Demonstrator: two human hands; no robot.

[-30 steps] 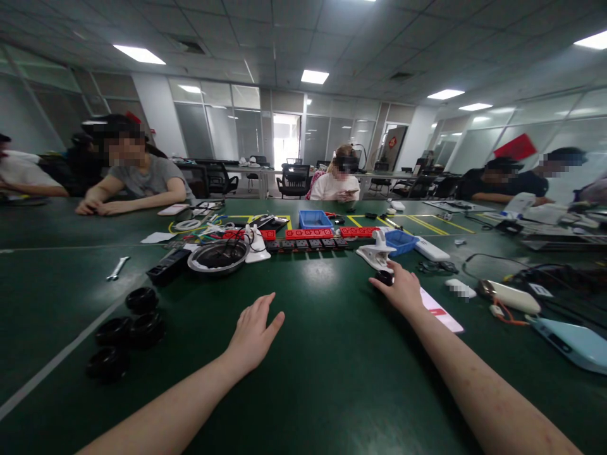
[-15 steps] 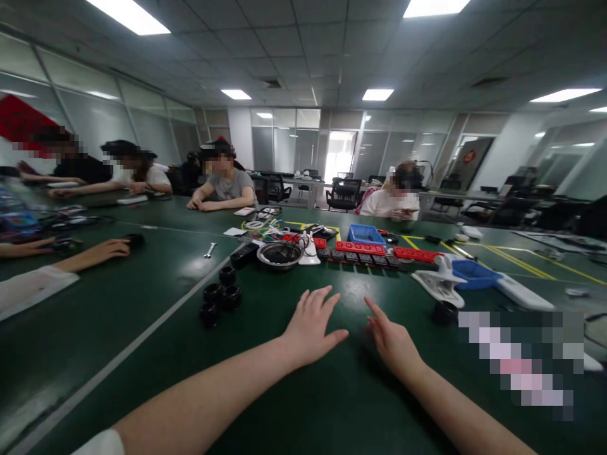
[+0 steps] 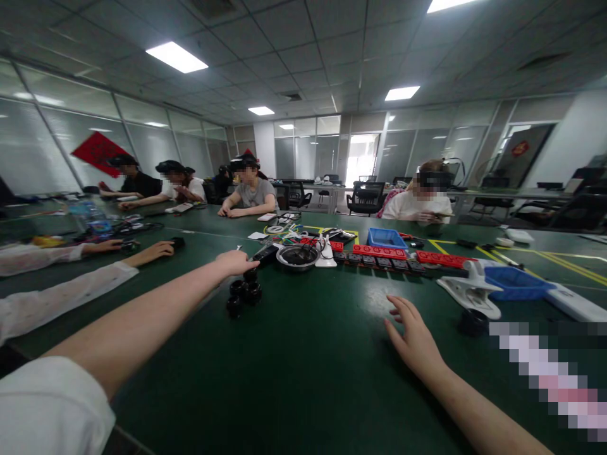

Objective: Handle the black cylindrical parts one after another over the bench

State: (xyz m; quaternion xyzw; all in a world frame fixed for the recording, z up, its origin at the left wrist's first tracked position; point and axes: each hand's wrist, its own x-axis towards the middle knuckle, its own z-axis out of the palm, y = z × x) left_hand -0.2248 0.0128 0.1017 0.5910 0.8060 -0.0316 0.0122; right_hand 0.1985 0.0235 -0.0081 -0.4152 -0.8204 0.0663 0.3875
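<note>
A: Where is the left hand (image 3: 236, 261)?

B: Stretched out over the green table (image 3: 303, 379), right above a cluster of black round parts (image 3: 243, 292). It is at the topmost one, but the hand covers the contact, so I cannot tell whether its fingers are closed on that part or only resting there.

A: And the right hand (image 3: 415, 338)?

B: Lying on the table nearer the person, fingers spread apart and holding nothing. A single black round part (image 3: 473, 321) sits off to its right, beside a white clip-like piece (image 3: 469, 294) and a blue bin (image 3: 515, 282).

A: Any writing to read?

B: None legible. The red power strips (image 3: 379, 251) in a row past a metal bowl (image 3: 296, 256) show no readable marks. A red sign (image 3: 98, 152) hangs on the glass wall at left, its characters too small to make out. A flat item at the right edge is blurred.

A: Other people?

B: A co-worker's sleeve (image 3: 57, 297) reaches in from the left.
</note>
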